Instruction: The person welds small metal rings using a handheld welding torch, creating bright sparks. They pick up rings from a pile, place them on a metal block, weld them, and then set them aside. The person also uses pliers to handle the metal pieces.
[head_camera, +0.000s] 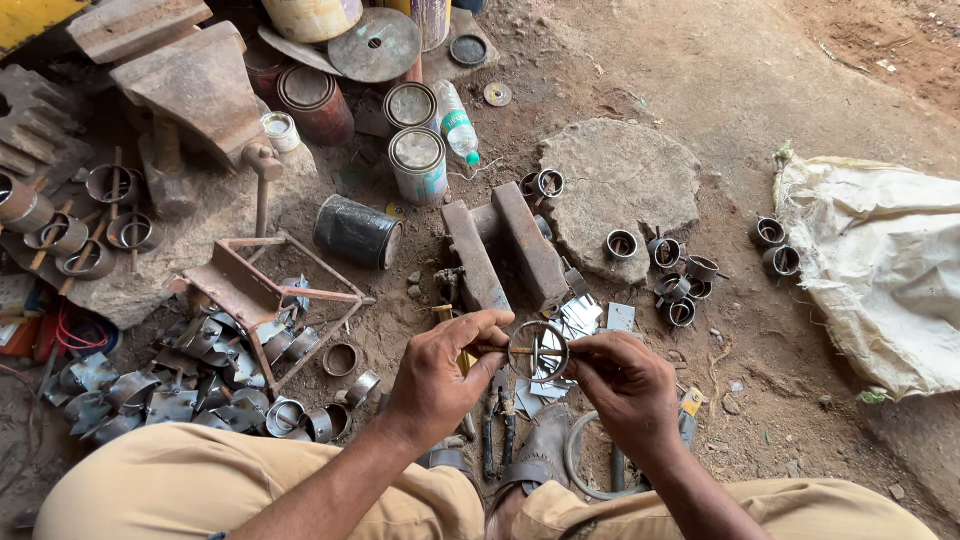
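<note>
Underfoot lies bare dirt floor, littered with scrap. Rusty tins, an anvil and two iron bars crowd the ground ahead, beside a flat stone and a white sack. Left hand and right hand both pinch a metal ring, held above cut tin pieces.

The hands hide part of the metal ring.
</note>
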